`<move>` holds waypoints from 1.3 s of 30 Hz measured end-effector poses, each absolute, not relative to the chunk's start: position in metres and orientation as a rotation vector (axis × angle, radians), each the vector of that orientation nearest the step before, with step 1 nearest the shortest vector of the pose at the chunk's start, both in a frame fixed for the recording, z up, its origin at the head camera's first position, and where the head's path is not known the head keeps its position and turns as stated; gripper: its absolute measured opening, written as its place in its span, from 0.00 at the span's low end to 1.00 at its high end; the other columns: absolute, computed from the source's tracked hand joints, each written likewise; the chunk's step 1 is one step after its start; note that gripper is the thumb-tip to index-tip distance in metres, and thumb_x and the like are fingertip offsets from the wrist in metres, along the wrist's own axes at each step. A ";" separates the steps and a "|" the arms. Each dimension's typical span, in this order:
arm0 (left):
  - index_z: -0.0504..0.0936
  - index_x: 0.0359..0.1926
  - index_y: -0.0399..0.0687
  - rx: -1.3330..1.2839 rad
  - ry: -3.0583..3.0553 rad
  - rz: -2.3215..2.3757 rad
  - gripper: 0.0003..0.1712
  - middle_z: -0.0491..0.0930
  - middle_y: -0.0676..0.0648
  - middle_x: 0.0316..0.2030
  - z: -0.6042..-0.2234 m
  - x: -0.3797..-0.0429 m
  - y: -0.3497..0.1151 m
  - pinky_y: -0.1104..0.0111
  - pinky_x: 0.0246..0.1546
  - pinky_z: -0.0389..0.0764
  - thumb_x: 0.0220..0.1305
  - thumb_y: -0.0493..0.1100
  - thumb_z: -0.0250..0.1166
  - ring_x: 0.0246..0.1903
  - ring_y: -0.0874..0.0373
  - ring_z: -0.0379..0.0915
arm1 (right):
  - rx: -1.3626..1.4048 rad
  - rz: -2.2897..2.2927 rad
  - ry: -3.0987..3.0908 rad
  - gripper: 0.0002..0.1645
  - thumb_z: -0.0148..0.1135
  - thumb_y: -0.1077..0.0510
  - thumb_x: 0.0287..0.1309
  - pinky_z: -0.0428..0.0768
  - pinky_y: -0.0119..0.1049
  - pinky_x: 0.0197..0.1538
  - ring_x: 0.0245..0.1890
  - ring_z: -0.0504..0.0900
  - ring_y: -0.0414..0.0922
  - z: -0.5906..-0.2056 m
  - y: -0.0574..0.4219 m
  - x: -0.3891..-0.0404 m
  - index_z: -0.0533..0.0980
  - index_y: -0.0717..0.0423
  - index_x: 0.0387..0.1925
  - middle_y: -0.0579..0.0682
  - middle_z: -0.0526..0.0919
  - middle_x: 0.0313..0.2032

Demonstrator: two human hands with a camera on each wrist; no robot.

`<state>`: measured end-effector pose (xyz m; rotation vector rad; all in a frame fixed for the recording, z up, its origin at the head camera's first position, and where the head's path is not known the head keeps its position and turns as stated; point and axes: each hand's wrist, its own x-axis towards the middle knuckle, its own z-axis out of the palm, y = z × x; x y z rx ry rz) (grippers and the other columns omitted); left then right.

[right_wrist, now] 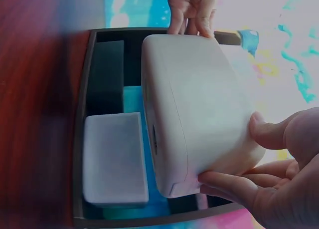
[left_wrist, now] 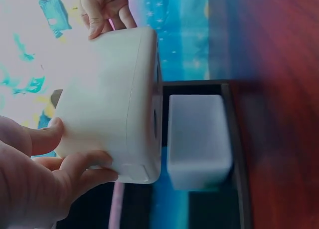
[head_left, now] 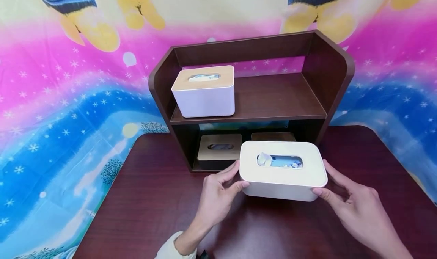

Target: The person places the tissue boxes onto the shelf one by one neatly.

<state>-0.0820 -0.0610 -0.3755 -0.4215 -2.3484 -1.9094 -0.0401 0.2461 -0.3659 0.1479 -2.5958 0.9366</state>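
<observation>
A cream tissue box (head_left: 283, 190) is held up level between both hands, in front of the shelf's lower compartment. My left hand (head_left: 218, 198) grips its left end, thumb on the near side and fingers round the end. At the opposite end my right hand (head_left: 358, 209) holds it the same way. White tissue (head_left: 264, 159) and blue printed packaging (head_left: 281, 161) show through the oval slot in its lid. From below, the wrist views show the box's smooth underside (left_wrist: 99, 104), with fingers of the right hand (right_wrist: 269, 189) pressed against its end.
A dark brown two-tier shelf (head_left: 280, 96) stands on the dark red table (head_left: 153, 213). On its upper tier, left, sits a white tissue box with a wooden lid (head_left: 208, 101). Below are a black tissue box (head_left: 218, 154) and a pale-sided box (right_wrist: 114, 159), largely hidden in the head view.
</observation>
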 end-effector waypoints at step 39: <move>0.80 0.71 0.49 -0.544 -2.276 -1.826 0.34 0.83 0.50 0.67 -0.254 -0.089 -0.063 0.66 0.57 0.87 0.65 0.39 0.77 0.60 0.63 0.85 | 0.223 0.978 -2.356 0.45 0.83 0.62 0.56 0.72 0.08 0.35 0.43 0.80 0.08 -0.271 0.266 -0.062 0.76 0.32 0.72 0.05 0.78 0.51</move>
